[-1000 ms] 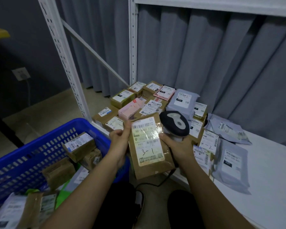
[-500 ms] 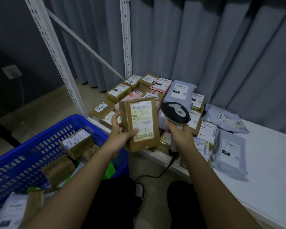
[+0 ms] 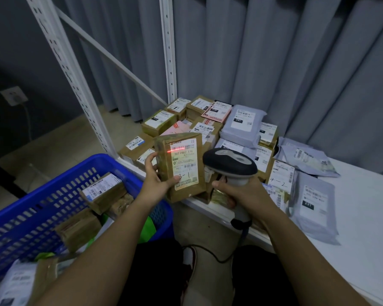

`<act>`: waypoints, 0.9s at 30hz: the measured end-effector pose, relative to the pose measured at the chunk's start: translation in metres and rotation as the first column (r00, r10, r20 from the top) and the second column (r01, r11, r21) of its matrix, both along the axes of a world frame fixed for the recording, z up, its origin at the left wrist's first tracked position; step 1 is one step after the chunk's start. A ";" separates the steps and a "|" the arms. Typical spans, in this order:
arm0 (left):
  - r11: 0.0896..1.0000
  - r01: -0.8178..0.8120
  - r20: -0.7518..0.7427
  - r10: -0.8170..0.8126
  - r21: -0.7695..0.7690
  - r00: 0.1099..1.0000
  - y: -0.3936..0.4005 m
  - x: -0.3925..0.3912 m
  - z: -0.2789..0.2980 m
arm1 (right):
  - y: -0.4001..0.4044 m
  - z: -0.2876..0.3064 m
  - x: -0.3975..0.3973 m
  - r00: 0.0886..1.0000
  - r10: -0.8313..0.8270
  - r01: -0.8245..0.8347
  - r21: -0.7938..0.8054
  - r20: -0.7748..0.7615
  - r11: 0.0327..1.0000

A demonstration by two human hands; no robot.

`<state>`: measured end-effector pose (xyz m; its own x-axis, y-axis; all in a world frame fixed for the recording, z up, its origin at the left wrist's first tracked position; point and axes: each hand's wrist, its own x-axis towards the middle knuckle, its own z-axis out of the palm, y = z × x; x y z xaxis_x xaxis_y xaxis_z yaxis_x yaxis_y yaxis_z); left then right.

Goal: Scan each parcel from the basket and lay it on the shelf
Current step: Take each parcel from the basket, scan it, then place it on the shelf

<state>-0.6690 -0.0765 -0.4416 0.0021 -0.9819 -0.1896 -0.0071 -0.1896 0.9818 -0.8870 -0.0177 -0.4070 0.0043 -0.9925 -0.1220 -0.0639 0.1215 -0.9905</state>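
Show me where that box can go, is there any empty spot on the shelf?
Bare white shelf lies right of the grey bags. The left end by the post is crowded with stacked parcels.

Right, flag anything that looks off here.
Nothing serious. The red scan line crosses the top barcode of the parcel in the left hand; the right hand holds the scanner.

Held box [image 3: 181, 166]: label printed "P802", handwritten "3-1". Label [image 3: 282, 177] on shelf: handwritten "4-2". Grey bag [image 3: 241, 123]: black tag "231". Another grey bag [image 3: 314, 204]: "231" too.
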 end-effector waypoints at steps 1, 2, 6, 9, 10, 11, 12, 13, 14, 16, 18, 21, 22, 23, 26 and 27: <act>1.000 0.003 0.004 -0.003 0.002 1.000 0.000 -0.001 0.000 | -0.001 -0.001 -0.001 1.000 -0.016 0.016 0.002 0.001 1.000; 1.000 0.007 0.008 -0.007 -0.001 1.000 0.000 -0.001 0.000 | -0.001 -0.001 -0.002 0.999 -0.034 0.034 0.005 0.001 0.999; 1.000 0.011 0.016 -0.011 -0.013 1.000 0.000 -0.002 -0.001 | -0.003 -0.003 -0.002 0.998 -0.064 0.064 0.024 0.000 0.998; 1.000 0.016 0.023 -0.016 -0.015 1.000 0.001 -0.002 0.000 | -0.004 -0.006 -0.002 0.998 -0.065 0.065 0.022 0.014 0.998; 1.000 0.014 0.024 -0.014 -0.010 1.000 0.001 -0.002 0.000 | -0.004 -0.006 -0.003 0.998 -0.065 0.065 0.023 0.019 0.998; 1.000 0.012 0.023 -0.012 -0.004 1.000 0.001 -0.002 0.001 | -0.004 -0.006 -0.003 0.998 -0.064 0.063 0.023 0.018 0.998; 1.000 0.010 0.023 -0.010 0.000 1.000 0.002 -0.002 0.001 | -0.005 -0.007 -0.003 0.997 -0.067 0.067 0.022 0.025 0.998; 1.000 0.013 0.019 -0.013 0.001 1.000 0.003 -0.003 0.003 | -0.005 -0.007 -0.004 0.996 -0.084 0.083 0.022 0.040 0.996; 1.000 0.016 0.013 -0.016 0.008 1.000 0.004 -0.005 0.005 | -0.006 -0.008 -0.005 0.992 -0.115 0.114 0.021 0.058 0.993; 1.000 0.012 0.007 -0.012 0.024 1.000 0.007 -0.010 0.009 | -0.011 -0.008 -0.008 0.976 -0.205 0.204 0.019 0.066 0.979; 0.999 -0.014 -0.017 0.015 0.053 1.000 0.011 -0.017 0.013 | -0.014 -0.007 -0.014 0.952 -0.296 0.293 0.052 0.078 0.955; 0.993 -0.021 -0.093 0.032 0.112 0.995 0.017 -0.032 0.022 | -0.013 -0.004 -0.025 0.927 -0.352 0.341 0.103 0.131 0.935; 0.992 -0.008 -0.113 0.022 0.123 0.993 0.019 -0.040 0.026 | -0.011 -0.004 -0.030 0.923 -0.360 0.348 0.107 0.136 0.932; 0.992 0.009 -0.133 0.008 0.127 0.991 0.021 -0.049 0.030 | -0.008 -0.002 -0.034 0.919 -0.367 0.353 0.113 0.145 0.929; 0.990 0.064 -0.181 -0.040 0.126 0.983 0.022 -0.082 0.038 | 0.001 0.002 -0.053 0.908 -0.406 0.401 0.068 0.107 0.914; 0.987 0.103 -0.194 -0.077 0.123 0.978 0.021 -0.094 0.039 | 0.004 0.006 -0.061 0.897 -0.432 0.431 0.038 0.094 0.902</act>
<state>-0.7634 -0.0551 -0.4023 -0.1333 -0.9427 -0.3060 0.1527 -0.3246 0.9334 -0.9483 -0.0137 -0.4015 -0.4113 -0.8975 -0.1590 0.0957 0.1310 -0.9868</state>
